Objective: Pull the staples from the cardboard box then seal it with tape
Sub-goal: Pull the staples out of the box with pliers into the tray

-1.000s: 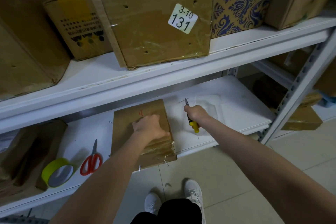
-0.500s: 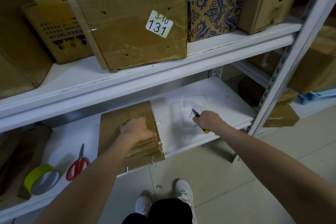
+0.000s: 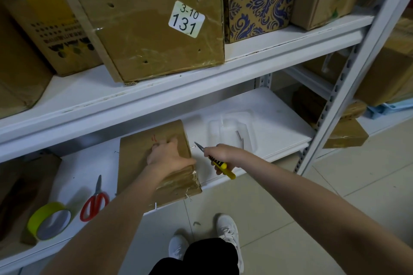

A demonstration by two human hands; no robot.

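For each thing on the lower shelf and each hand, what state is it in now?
cardboard box: lying flat, staples sticking out of its edges
left hand: pressing on the box
right hand: gripping the pliers
pliers: held, tip pointing toward the box
scissors: closed, lying flat
tape roll: unused, lying flat

Brown cardboard box, red-handled scissors, yellow tape roll

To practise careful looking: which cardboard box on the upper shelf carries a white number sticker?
The large plain brown box in the middle, labelled 3-10 131. The blue-patterned box to its right has no sticker.
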